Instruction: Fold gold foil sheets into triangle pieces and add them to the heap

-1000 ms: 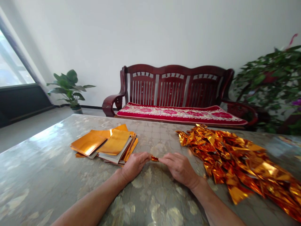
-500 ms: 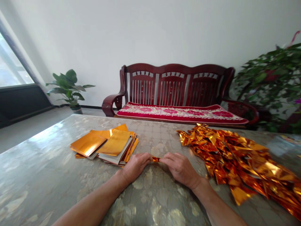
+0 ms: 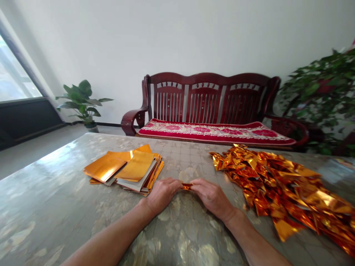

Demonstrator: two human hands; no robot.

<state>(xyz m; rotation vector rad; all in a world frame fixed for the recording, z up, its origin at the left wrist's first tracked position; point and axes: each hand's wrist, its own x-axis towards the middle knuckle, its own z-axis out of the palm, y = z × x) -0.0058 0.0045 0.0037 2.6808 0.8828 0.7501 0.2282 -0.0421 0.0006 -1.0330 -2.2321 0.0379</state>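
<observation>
My left hand (image 3: 162, 194) and my right hand (image 3: 212, 196) rest on the table (image 3: 55, 207), fingertips meeting on a small folded piece of gold foil paper (image 3: 187, 186). Both hands pinch it; most of the piece is hidden under my fingers. A stack of flat gold foil sheets (image 3: 126, 168) lies just left of my left hand. A wide heap of folded gold foil pieces (image 3: 280, 188) spreads to the right of my right hand.
The table has a glossy patterned top. Behind it stands a dark red wooden bench (image 3: 210, 107) with a red cushion. A potted plant (image 3: 81, 103) sits on the floor at left, a large leafy plant (image 3: 324, 96) at right, a window (image 3: 13, 77) far left.
My hands have stayed on the small foil piece, fingers drawing slightly closer together. The view has shifted a little.
</observation>
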